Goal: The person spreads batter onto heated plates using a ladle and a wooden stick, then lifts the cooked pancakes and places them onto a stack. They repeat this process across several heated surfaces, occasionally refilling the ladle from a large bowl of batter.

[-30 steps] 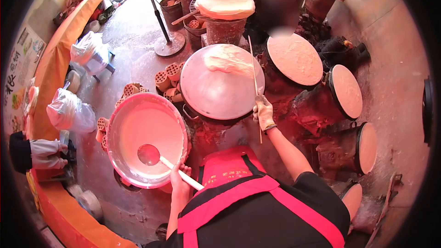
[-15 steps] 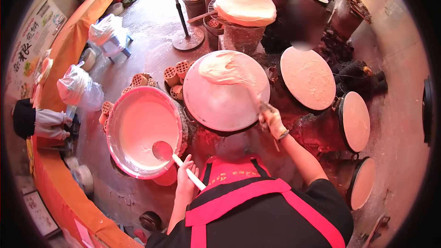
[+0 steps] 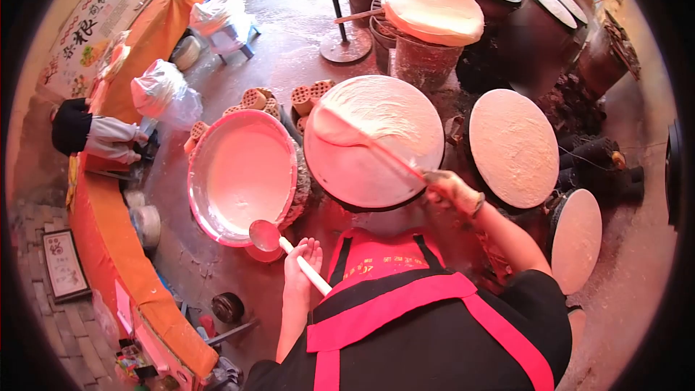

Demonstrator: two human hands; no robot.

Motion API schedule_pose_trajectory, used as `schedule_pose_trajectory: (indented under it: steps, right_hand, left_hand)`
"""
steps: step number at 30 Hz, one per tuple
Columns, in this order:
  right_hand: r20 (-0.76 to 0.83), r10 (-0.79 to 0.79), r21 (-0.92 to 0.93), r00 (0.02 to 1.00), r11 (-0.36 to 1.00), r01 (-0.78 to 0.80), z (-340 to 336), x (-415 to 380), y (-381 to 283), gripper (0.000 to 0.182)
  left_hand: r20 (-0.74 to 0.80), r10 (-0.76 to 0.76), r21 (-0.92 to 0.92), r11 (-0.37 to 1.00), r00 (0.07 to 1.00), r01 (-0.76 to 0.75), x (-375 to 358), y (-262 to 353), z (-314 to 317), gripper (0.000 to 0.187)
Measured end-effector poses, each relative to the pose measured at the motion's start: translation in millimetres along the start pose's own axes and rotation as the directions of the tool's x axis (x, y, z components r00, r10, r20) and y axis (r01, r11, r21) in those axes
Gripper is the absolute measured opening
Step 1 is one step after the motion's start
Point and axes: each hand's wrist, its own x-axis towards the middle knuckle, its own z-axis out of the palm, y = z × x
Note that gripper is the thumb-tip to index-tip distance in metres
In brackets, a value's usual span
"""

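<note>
My right hand (image 3: 455,192), in a pale glove, is closed round the handle of a long thin batter spreader (image 3: 391,156), blurred by motion. The tool reaches across a round griddle (image 3: 347,181), where pale batter (image 3: 384,105) covers the far part in streaks and a thicker lump lies at the left. My left hand (image 3: 302,259) has its palm up and fingers loosely curled, with the white handle of a ladle (image 3: 265,235) lying across it. The ladle's bowl is at the near rim of a pink tub (image 3: 295,174) of batter.
Right of the griddle stand more round griddles (image 3: 514,148) coated with pale batter. A stack of thin flatbreads (image 3: 433,11) sits behind. Honeycomb briquettes (image 3: 253,98) lie behind the tub. An orange-covered counter (image 3: 108,224) runs along the left, with a person (image 3: 72,127) beyond it.
My right hand has swept the spreader leftward over the griddle, and batter now covers more of its far part. The ladle has come from inside the tub to its near rim. The view has shifted.
</note>
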Motion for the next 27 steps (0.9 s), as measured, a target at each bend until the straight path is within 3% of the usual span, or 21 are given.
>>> schedule_pose_trajectory:
  steps: [1,3,4,7,8,11,12,13,15,17,18,19,21,22,23,24,25,27]
  right_hand:
    - [-0.115,0.015,0.004,0.993,1.0,-0.015,-11,13,2,0.044]
    - [-0.28,-0.057,0.16,0.958,0.982,0.105,-7,24,-23,0.03]
    - [-0.328,-0.137,0.141,0.935,0.971,0.192,-6,46,-25,0.022]
    - [0.006,-0.171,-0.11,0.985,0.979,0.171,5,78,-18,0.04]
    - [0.078,-0.07,-0.119,0.994,0.99,0.079,15,65,-28,0.047]
    - [0.199,0.016,-0.123,0.98,0.992,0.009,1,30,-35,0.043]
    - [0.226,0.09,-0.069,0.97,0.995,-0.076,-13,21,-38,0.042]
    - [0.13,0.086,-0.217,0.988,0.975,-0.056,-34,41,-29,0.04]
    - [0.065,-0.069,-0.271,0.995,0.959,0.084,-41,59,-37,0.043]
    - [-0.02,-0.08,-0.187,0.997,0.98,0.075,-26,74,-56,0.042]
    - [0.067,-0.136,-0.206,0.988,0.967,0.147,-16,77,-52,0.041]
    - [0.106,-0.027,-0.268,0.994,0.962,0.054,-9,66,-47,0.041]
    - [0.207,-0.046,-0.342,0.977,0.932,0.116,-16,40,-26,0.04]
    - [0.157,0.076,-0.374,0.985,0.927,-0.012,-27,34,-3,0.042]
    - [0.257,0.041,-0.266,0.966,0.963,0.03,-34,-5,0,0.042]
    - [0.114,0.223,-0.259,0.968,0.947,-0.188,-27,-38,-8,0.041]
    - [0.157,0.117,-0.128,0.981,0.987,-0.097,-46,-47,29,0.042]
    - [-0.001,0.073,-0.059,0.997,0.996,-0.073,-52,-62,58,0.039]
  left_hand:
    - [-0.024,0.023,-0.01,1.0,0.999,-0.023,-2,1,0,0.025]
    - [-0.074,0.061,-0.025,0.998,0.995,-0.063,-11,1,3,0.021]
    - [-0.091,0.087,0.013,0.996,0.992,-0.086,-20,0,8,0.022]
    - [-0.084,0.104,0.039,0.994,0.991,-0.101,-39,-5,16,0.023]
    - [-0.105,0.102,0.035,0.994,0.989,-0.099,-50,-9,24,0.024]
    - [0.019,0.091,-0.028,0.995,0.996,-0.091,-48,-15,0,0.024]
    - [-0.018,0.104,-0.045,0.994,0.994,-0.104,-55,-19,2,0.023]
    - [-0.035,0.101,-0.049,0.993,0.994,-0.103,-58,-22,-2,0.024]
    - [-0.069,0.09,-0.047,0.995,0.994,-0.093,-64,-29,-12,0.024]
    - [-0.162,0.087,0.024,0.996,0.983,-0.085,-71,-34,-11,0.026]
    - [-0.203,0.088,0.061,0.995,0.975,-0.077,-75,-35,-10,0.027]
    - [-0.207,0.078,0.095,0.994,0.975,-0.059,-80,-36,-11,0.028]
    - [-0.194,0.062,0.166,0.986,0.979,-0.029,-80,-30,-8,0.032]
    - [-0.174,0.043,0.196,0.981,0.984,-0.008,-77,-27,-11,0.034]
    - [-0.155,0.022,0.229,0.973,0.988,0.014,-71,-23,-15,0.036]
    - [-0.134,0.0,0.265,0.964,0.991,0.036,-67,-17,-18,0.039]
    - [-0.149,-0.005,0.318,0.947,0.989,0.052,-63,-12,-16,0.04]
    - [-0.175,-0.008,0.426,0.901,0.984,0.083,-54,-2,-5,0.044]
